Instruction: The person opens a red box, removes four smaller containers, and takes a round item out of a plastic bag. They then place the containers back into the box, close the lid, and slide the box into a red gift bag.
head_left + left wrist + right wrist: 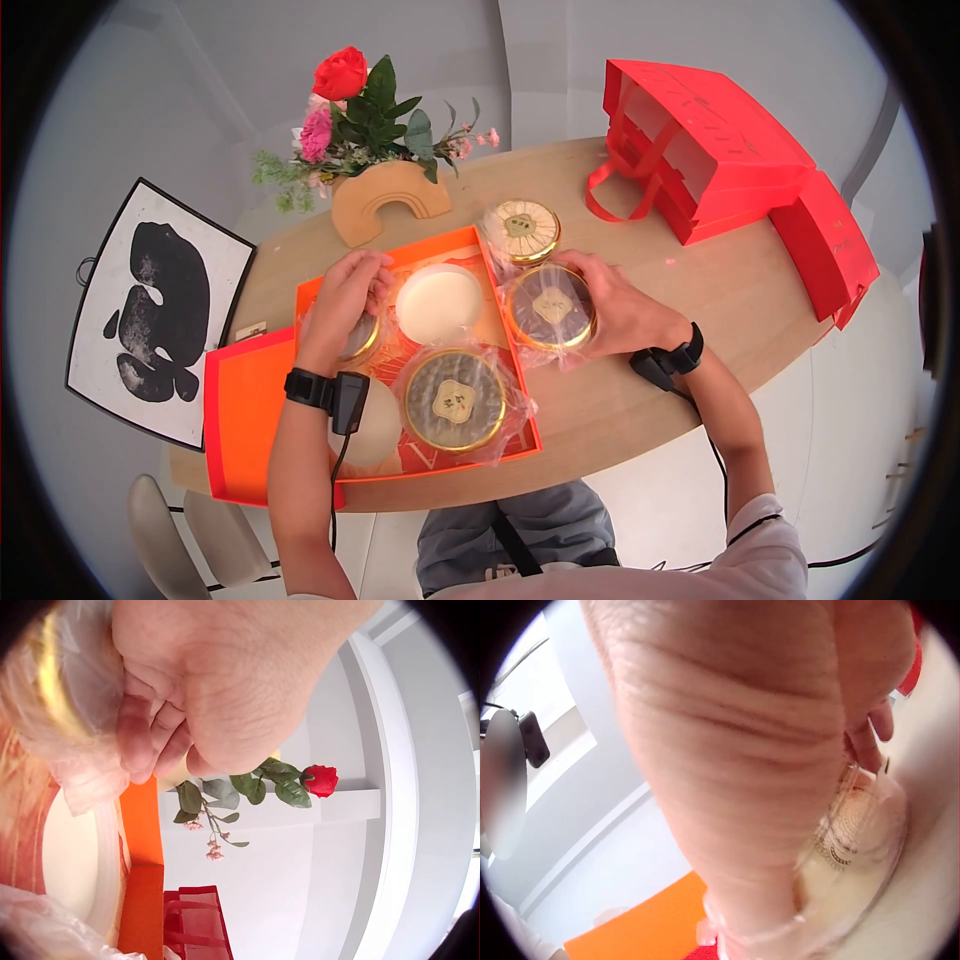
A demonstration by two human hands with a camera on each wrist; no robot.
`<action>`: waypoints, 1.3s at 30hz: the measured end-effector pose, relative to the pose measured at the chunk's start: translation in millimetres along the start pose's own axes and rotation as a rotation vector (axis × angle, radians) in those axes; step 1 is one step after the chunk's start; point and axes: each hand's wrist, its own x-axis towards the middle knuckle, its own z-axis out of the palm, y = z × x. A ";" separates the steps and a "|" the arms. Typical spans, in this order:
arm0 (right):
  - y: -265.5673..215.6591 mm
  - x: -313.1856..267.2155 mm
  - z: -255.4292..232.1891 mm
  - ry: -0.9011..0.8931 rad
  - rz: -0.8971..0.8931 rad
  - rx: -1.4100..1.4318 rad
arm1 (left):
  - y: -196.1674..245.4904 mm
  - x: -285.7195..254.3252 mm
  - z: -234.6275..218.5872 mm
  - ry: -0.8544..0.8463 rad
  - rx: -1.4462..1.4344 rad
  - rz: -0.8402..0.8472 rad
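My right hand (635,308) grips a round, gold-rimmed jar (552,307) in clear plastic wrap, just beyond the box's right side. In the right wrist view the thumb side of my hand (727,750) covers much of that clear jar (847,832). Loosely curled, my left hand (343,300) hovers over the left of the orange box (532,420), close beside a second wrapped jar (362,338) that it partly hides. The left wrist view has its bent fingers (135,739) near the wrap. A third wrapped jar (455,400) lies in the box's front right.
Two round pale recesses (440,303) show in the box. Behind it stand another gold-rimmed jar (525,230) and a flower arrangement (390,200). A red gift bag (720,150) lies at the back right. A framed black-and-white picture (160,315) leans at left.
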 end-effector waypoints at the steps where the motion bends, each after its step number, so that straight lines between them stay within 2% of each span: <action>1: 0.2 0.3 -3.9 0.000 -0.004 0.000 | 0.4 -0.9 -0.5 -0.001 0.004 0.001; 3: 4.0 0.6 -12.6 -0.163 0.167 0.301 | -0.7 -1.0 -1.8 -0.003 0.006 0.008; 7: 15.6 -3.0 -9.6 -0.161 0.221 0.243 | -1.3 0.0 -1.1 -0.008 0.017 0.003; 9: 11.6 -2.4 -8.8 -0.181 0.220 0.071 | 3.2 -3.1 -0.1 -0.012 0.029 0.004; 10: 14.1 -3.1 -8.0 -0.179 0.223 0.071 | 4.7 -3.9 0.6 -0.016 0.041 0.005; 13: 27.8 -3.1 -0.3 -0.129 0.132 0.038 | 0.9 -1.3 -0.2 -0.010 0.016 -0.001; 15: 34.3 -3.2 2.4 -0.100 0.102 0.354 | 0.2 -0.4 -0.4 -0.008 0.013 -0.004; 18: 34.7 -3.0 -0.5 -0.142 0.166 0.517 | -1.9 0.9 -1.3 -0.007 0.013 -0.007; 22: 36.8 -3.1 0.0 -0.124 0.122 0.511 | -1.0 0.3 -0.7 -0.010 0.007 -0.002; 27: 22.9 -2.9 -4.6 -0.095 0.162 0.798 | 0.0 -0.9 -0.4 -0.004 0.013 0.001; 33: 30.0 -1.8 2.1 -0.163 0.187 0.840 | -0.8 0.1 -1.0 0.001 0.030 0.007; 37: 20.3 -0.9 3.8 -0.102 0.153 0.790 | -1.0 0.6 -1.1 0.003 0.028 0.002; 39: 19.9 0.8 5.4 -0.093 0.107 0.595 | -1.9 0.8 -1.6 0.000 0.028 0.004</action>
